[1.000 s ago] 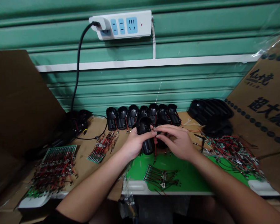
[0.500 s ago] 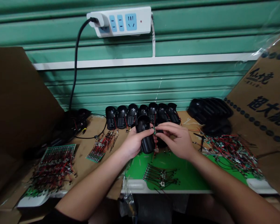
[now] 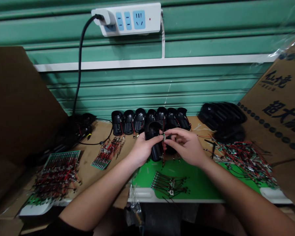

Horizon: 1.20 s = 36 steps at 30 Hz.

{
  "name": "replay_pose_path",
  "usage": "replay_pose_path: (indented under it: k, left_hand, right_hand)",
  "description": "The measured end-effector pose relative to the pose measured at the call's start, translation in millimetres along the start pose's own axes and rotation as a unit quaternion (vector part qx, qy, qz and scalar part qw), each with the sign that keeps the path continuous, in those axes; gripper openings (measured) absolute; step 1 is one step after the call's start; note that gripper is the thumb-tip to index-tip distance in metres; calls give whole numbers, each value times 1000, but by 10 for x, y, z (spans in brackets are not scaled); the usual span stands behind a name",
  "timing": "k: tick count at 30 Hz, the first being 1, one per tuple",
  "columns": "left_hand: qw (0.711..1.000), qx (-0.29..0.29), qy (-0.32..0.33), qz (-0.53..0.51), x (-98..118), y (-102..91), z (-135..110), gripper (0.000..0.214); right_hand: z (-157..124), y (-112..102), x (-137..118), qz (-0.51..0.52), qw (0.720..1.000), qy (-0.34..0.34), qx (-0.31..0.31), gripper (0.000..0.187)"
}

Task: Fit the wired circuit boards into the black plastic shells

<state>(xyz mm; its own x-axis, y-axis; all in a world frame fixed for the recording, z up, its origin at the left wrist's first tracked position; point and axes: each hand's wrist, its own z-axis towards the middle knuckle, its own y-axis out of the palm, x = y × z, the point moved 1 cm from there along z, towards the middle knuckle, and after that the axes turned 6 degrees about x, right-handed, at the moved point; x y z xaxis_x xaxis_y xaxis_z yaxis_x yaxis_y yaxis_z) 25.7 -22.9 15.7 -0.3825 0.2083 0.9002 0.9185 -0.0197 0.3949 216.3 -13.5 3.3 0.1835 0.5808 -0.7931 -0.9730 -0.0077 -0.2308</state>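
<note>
My left hand [image 3: 142, 151] is wrapped round a black plastic housing [image 3: 154, 139], held upright above the green mat [image 3: 201, 183]. My right hand [image 3: 186, 146] pinches a small circuit board with red and black wires [image 3: 164, 137] against the housing's right side. Right behind the hands a row of several similar black housings [image 3: 149, 118] stands along the wall. A small bundle of black wired parts [image 3: 169, 185] lies on the mat below the hands.
A pile of red and black wired boards [image 3: 245, 157] lies at the right, black shells [image 3: 222, 118] stacked behind it. Wired board strips [image 3: 108, 152] and a tray of them [image 3: 56, 173] lie left. Cardboard stands on both sides; a power strip [image 3: 127, 18] hangs on the green wall.
Both hands have lifted the housing slightly and tilted it. My right fingers have drawn in to a pinch on the small wired board at its side.
</note>
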Motion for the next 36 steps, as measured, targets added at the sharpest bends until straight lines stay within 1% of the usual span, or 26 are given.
replay_pose_path:
  k: [4,7,10,13,15,17,19,23,29,36]
  left_hand:
    - [1000,14,-2,-18,29,30,-13,58]
    - [998,22,-24,-49,46,19,-2,55]
    - [997,26,-41,-55,39,-22,47,55]
    - [997,70,0,-35,21,-69,104,50]
    - [994,109,32,-12,5,-86,121,43]
    - [991,126,48,10,-9,-86,116,36]
    - [991,118,63,26,-19,-73,98,31]
    - [993,81,76,49,-32,-48,68,26]
    - [995,57,69,53,-61,-58,66,29]
    - [992,29,95,81,-32,-39,64,29]
  right_hand:
    - [18,-13,-21,-5,1000,-15,-9,16]
    - [29,-51,-52,-7,1000,-27,-15,17]
    - [42,-112,-81,16,998,-40,-37,17]
    - [50,-156,-95,50,996,-43,-58,17]
    - [52,-157,-92,51,996,-47,-53,18]
    - [50,-135,-81,35,997,-55,-41,18]
    - [45,-102,-64,14,997,-64,-32,19]
    - [30,-44,-27,-18,997,-72,-28,19]
    - [13,-15,-6,-25,998,-57,-25,20]
    - [16,-21,3,-37,997,-53,-32,20]
